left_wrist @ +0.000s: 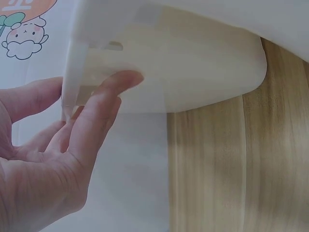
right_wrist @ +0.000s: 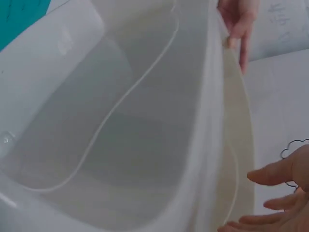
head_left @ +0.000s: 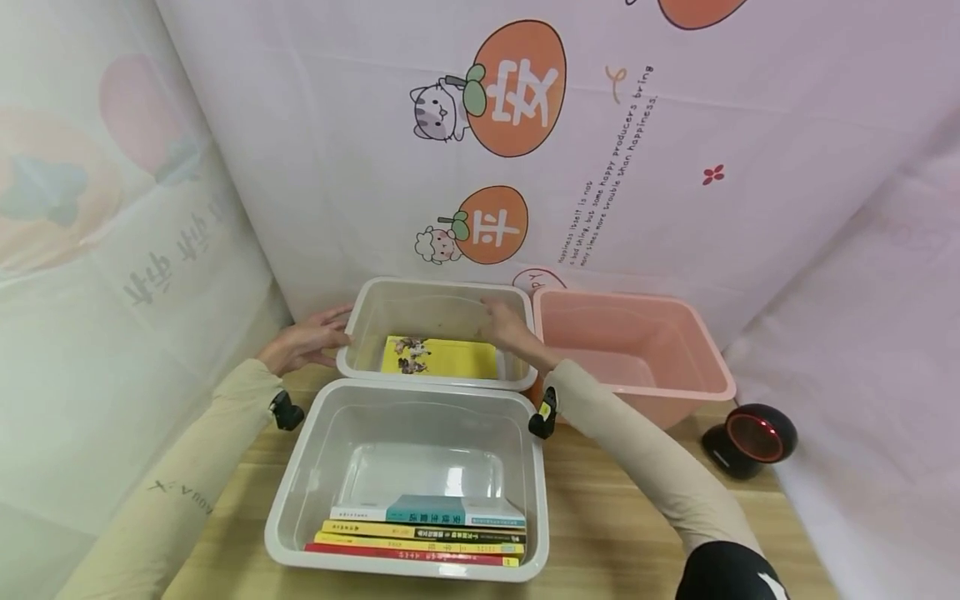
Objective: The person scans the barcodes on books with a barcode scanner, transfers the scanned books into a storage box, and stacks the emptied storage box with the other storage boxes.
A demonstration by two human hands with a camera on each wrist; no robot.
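Observation:
My left hand (head_left: 307,337) grips the left rim of the back off-white plastic bin (head_left: 435,289). In the left wrist view its thumb and fingers lie on either side of that rim. My right hand (head_left: 513,329) reaches over the right part of the same bin. Its fingers look extended and spread in the right wrist view, holding nothing; whether they touch the bin is unclear. A yellow book (head_left: 457,360) with a small animal picture lies inside this bin. Directly in front stands a second off-white bin (head_left: 405,467), with several books (head_left: 427,533) lined up along its near side.
A pink bin (head_left: 637,387) stands right of the back bin. Farther right, a black round device (head_left: 750,442) with a red glow sits on the wooden table (head_left: 615,508). Printed cloth (head_left: 337,167) hangs behind and along both sides.

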